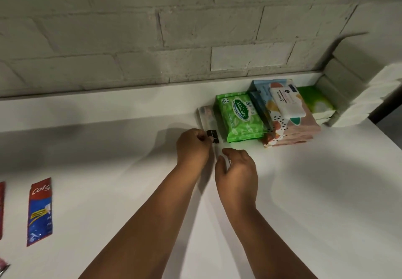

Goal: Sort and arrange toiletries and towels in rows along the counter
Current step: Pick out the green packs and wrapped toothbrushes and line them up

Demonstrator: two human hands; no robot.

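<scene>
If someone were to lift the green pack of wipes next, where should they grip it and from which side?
Best guess: pinch the near short end of the green pack of wipes, coming from the counter's front edge. It lies flat, its long sides hemmed by the pale pouch on the left and the stacked packs on the right; only the near end looks free.

"Sanicare", "15": green wipes pack (241, 116)

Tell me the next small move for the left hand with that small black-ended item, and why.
Probably set the small black-ended item down flat beside the green Sanicare wipes pack and let go. The left hand pinches it right at the row's open end, over a pale flat packet, while the right hand hovers open nearby, holding nothing.
</scene>
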